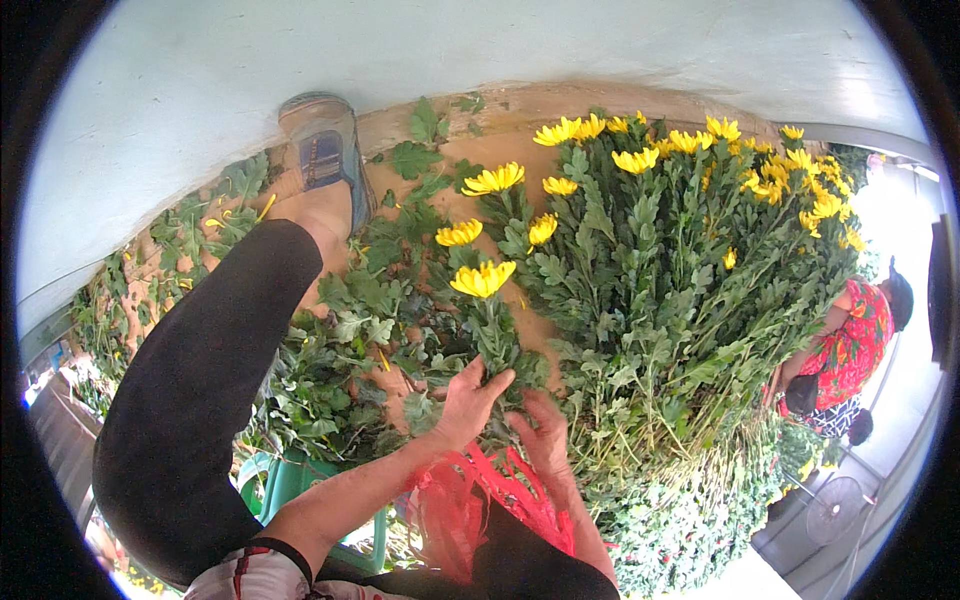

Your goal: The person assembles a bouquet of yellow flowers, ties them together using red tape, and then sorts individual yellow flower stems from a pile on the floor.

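Note:
My left hand (471, 403) grips the leafy stem of a yellow chrysanthemum (484, 280), its bloom pointing away from me. Just to the right is my right hand (546, 433), slightly blurred, thumb and fingers apart near the lower leaves, with nothing visible between them. Red plastic strips (450, 510) hang over my lap beneath both wrists. Two more yellow blooms (493, 180) lie beyond the held one. A large pile of cut chrysanthemums (637, 262) spreads to the right, blooms toward the wall and stems toward me.
Loose leaves (360, 300) litter the brown floor covering. My leg in black trousers (202, 375) stretches forward, its shoe (326, 150) by the pale wall (480, 45). A green plastic stool (300, 480) is below. At right are a person in red floral clothing (847, 345) and a fan (836, 510).

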{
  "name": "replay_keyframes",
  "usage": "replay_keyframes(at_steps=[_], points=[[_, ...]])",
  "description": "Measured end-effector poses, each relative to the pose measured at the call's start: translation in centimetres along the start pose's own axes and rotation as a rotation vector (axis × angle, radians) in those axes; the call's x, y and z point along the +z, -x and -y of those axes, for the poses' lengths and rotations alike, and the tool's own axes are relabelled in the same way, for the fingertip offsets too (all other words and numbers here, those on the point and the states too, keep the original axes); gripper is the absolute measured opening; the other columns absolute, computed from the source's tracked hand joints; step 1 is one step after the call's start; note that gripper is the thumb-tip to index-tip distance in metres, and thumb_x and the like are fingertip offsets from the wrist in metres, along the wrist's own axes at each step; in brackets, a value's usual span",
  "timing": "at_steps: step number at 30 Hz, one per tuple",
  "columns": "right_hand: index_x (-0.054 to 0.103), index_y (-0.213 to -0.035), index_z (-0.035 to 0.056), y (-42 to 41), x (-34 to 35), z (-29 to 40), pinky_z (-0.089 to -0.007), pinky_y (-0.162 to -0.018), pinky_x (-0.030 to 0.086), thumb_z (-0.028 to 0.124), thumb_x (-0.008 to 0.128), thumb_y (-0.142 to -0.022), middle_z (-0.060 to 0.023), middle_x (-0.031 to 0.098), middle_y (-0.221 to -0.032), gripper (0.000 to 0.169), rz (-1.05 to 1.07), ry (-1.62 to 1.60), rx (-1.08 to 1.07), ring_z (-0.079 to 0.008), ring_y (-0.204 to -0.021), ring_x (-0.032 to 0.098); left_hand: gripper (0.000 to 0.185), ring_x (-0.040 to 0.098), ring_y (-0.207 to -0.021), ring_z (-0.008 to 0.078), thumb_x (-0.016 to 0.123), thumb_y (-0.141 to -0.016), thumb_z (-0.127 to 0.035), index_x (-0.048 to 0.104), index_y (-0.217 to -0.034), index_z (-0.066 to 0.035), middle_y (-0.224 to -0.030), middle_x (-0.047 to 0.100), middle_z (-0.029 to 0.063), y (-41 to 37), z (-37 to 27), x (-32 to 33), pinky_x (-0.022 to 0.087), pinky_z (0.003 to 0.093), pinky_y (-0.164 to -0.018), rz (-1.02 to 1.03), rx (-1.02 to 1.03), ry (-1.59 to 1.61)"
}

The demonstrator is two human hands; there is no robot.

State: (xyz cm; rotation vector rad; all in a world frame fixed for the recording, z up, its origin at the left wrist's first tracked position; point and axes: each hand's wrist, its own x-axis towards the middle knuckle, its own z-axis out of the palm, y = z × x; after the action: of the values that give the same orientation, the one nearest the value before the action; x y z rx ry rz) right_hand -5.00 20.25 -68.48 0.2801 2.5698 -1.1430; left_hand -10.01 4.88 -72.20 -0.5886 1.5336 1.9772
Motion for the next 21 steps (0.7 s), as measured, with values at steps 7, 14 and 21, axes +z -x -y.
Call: replay_keyframes(at_steps=[7,14,21], points=[[0.057,-0.122,0.0022,-9.6,-7.8,-5.7,-0.0459,-0.087,0.046,0.024,0.066,-0.088,-0.0149,0.056,-0.12,0.041,-0.644,0.609,-0.054,-0.0336,-0.11,0.054,0.046,0.051,-0.106,0.0155,0.068,-0.089,-0.024,0.053,-0.124,0.002,-0.119,0.059,0.0054,-4.0,1.8,-4.0,0.039,0.0341,-0.092,-0.149,-0.071,0.377],[0.058,-0.116,0.0013,-11.2,-8.5,-6.3,-0.0446,-0.084,0.047,0.015,0.065,-0.087,-0.0134,0.054,-0.112,0.033,-0.486,0.671,0.064,-0.0348,-0.101,0.053,0.041,0.052,-0.093,0.0132,0.07,-0.086,-0.018,0.055,-0.121,-0.004,-0.106,0.061,0.0019,-4.0,4.4,-6.8,0.04,0.0299,-0.08,-0.206,-0.242,0.339],[0.053,-0.123,-0.0022,-6.5,-5.4,-3.5,-0.034,-0.085,0.047,-0.003,0.051,-0.085,-0.0157,0.057,-0.112,0.038,-0.459,-0.03,0.068,-0.0251,-0.098,0.057,0.077,0.047,-0.119,0.0233,0.073,-0.084,-0.013,0.028,-0.146,-0.005,-0.138,0.041,0.0128,-2.2,0.3,-6.7,0.041,0.0353,-0.099,-0.593,0.275,-0.42]])
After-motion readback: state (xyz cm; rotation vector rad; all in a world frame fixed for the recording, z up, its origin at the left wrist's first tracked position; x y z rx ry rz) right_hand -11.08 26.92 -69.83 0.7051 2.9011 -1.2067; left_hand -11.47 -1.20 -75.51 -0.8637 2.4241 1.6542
